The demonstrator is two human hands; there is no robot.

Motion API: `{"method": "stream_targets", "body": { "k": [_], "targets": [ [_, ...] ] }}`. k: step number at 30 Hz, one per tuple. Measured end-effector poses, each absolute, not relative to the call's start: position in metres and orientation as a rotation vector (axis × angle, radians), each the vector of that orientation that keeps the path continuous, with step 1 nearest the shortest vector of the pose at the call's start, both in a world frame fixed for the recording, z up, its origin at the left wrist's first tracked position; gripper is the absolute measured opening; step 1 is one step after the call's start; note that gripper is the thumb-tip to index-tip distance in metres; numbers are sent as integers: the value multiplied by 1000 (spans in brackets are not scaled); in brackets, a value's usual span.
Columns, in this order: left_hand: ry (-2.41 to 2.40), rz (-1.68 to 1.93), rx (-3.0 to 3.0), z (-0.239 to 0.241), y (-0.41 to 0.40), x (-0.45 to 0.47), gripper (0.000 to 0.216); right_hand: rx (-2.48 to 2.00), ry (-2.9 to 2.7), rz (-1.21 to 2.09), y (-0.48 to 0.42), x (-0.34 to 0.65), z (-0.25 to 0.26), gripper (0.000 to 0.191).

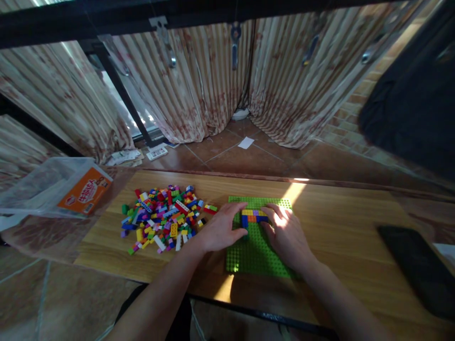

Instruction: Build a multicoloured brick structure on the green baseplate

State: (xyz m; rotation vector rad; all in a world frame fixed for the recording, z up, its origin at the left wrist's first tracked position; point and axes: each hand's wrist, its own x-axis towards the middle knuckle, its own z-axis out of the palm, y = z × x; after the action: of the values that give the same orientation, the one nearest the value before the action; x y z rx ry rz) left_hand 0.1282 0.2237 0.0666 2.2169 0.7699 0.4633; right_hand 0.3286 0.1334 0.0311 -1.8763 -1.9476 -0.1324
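A green studded baseplate (pixel 256 258) lies on the wooden table. Near its back middle sits a small group of toy bricks (pixel 253 216), with yellow and lilac along the back, orange in the middle and blue at the sides. My left hand (pixel 223 228) rests over the plate's left edge, thumb and forefinger spread apart beside the blue bricks (pixel 245 221). At the group's right end, my right hand (pixel 287 233) has its thumb and fingertips around a blue brick (pixel 263 219). My right fingers partly hide that end.
A large pile of loose colored bricks (pixel 163 220) lies left of the plate. Beyond it stands a clear plastic tub (pixel 46 184) with an orange label. A dark flat object (pixel 415 270) lies at the right. Curtains (pixel 199 85) hang behind the table.
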Motion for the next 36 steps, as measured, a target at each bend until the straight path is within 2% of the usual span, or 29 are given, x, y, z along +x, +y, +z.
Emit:
{"method": "stream_targets", "body": {
  "k": [12,22,29,32,36],
  "targets": [
    [757,450,2235,68,226,131,62,-1934,-1885,-186,132,323,28,31],
    [790,518,2250,62,220,132,55,-1827,-1504,163,130,345,34,37],
    [687,531,2267,61,214,140,47,-1913,-1564,64,128,348,36,31],
    [656,527,2279,59,212,141,49,-1919,-1619,22,128,347,37,29],
    [607,464,2316,60,211,141,62,-1897,-1665,-11,127,348,35,30]
  ]
}}
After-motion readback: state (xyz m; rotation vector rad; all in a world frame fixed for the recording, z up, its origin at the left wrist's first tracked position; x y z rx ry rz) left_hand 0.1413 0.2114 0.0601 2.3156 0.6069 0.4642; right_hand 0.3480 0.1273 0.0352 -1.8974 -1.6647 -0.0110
